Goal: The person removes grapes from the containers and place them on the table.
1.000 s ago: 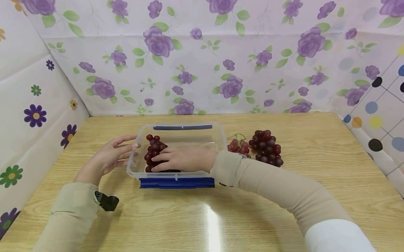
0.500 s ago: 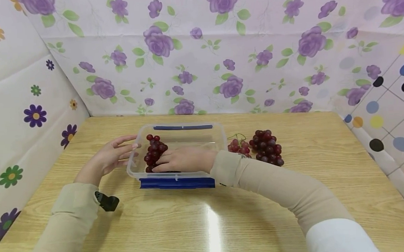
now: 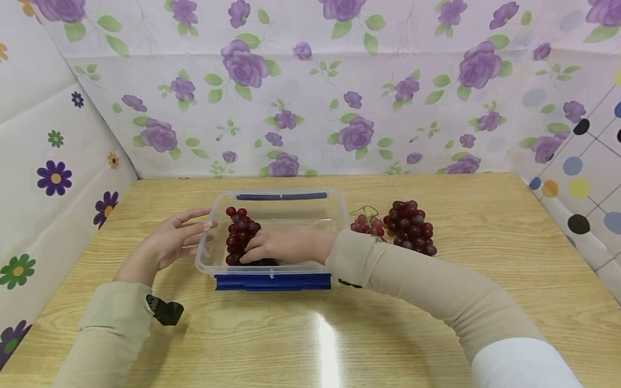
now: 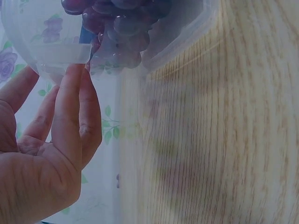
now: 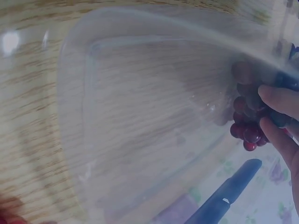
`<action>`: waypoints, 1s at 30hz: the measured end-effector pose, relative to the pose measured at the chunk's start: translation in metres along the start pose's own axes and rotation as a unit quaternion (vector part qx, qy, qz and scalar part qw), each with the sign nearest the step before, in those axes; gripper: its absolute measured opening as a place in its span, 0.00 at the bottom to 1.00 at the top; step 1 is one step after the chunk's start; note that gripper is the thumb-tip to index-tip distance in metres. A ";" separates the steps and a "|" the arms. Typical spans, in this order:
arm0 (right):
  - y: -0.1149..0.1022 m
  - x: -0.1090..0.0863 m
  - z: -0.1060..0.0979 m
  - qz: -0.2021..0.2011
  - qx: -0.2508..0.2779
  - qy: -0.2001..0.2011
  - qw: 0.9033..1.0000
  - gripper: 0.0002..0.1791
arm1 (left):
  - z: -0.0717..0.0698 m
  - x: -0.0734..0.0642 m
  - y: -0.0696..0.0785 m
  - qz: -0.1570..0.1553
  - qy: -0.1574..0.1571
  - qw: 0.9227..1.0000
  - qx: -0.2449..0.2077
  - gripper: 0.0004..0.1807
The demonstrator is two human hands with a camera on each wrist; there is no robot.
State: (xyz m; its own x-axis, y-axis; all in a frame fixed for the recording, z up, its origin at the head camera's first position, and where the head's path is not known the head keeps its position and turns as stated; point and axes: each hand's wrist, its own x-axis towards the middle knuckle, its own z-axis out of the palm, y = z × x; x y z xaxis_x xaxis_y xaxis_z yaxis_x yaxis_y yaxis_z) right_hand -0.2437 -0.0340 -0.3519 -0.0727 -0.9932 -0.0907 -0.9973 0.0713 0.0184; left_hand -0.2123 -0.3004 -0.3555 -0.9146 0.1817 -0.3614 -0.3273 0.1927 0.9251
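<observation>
A clear plastic box [image 3: 290, 209] with blue latches stands on the table, its top uncovered. Inside, at the left end, lies a bunch of dark red grapes [image 3: 238, 233]. My right hand [image 3: 294, 244] reaches into the box and holds the near side of that bunch with curled fingers; its thumb and a finger press on the grapes [image 5: 252, 112] in the right wrist view. At the box's left end my left hand [image 3: 175, 238] rests its extended fingertips on the rim. The left wrist view shows those fingers [image 4: 67, 109] touching the rim's lip [image 4: 60, 53].
Right of the box lie a small bunch of lighter red grapes [image 3: 367, 225] with a green stem and a larger dark bunch [image 3: 410, 227]. The front latch flap [image 3: 272, 282] hangs outward. Flower-patterned cloth [image 3: 307, 103] rises behind the wooden table [image 3: 254, 344].
My right hand's fingers have drawn back and curled in on the grapes. The bunch in the box has shifted slightly to the right. My left hand stays at the rim.
</observation>
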 end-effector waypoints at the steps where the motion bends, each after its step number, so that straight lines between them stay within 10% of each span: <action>1: 0.000 0.000 0.000 -0.001 0.004 0.006 1.000 0.27 | 0.000 0.000 0.000 0.000 0.000 1.000 0.000 0.35; 30: 0.008 -0.017 0.000 0.075 0.230 0.050 0.969 0.29 | 0.000 -0.003 0.001 -0.009 0.010 1.000 0.025 0.40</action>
State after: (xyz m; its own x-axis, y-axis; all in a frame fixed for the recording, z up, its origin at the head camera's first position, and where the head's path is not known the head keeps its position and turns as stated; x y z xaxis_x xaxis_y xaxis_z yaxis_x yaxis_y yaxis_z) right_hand -0.2507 -0.0168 -0.3506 -0.2394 -0.9706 -0.0242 -0.8771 0.2268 -0.4234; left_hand -0.2099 -0.3005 -0.3536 -0.9131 0.1580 -0.3759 -0.3328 0.2439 0.9109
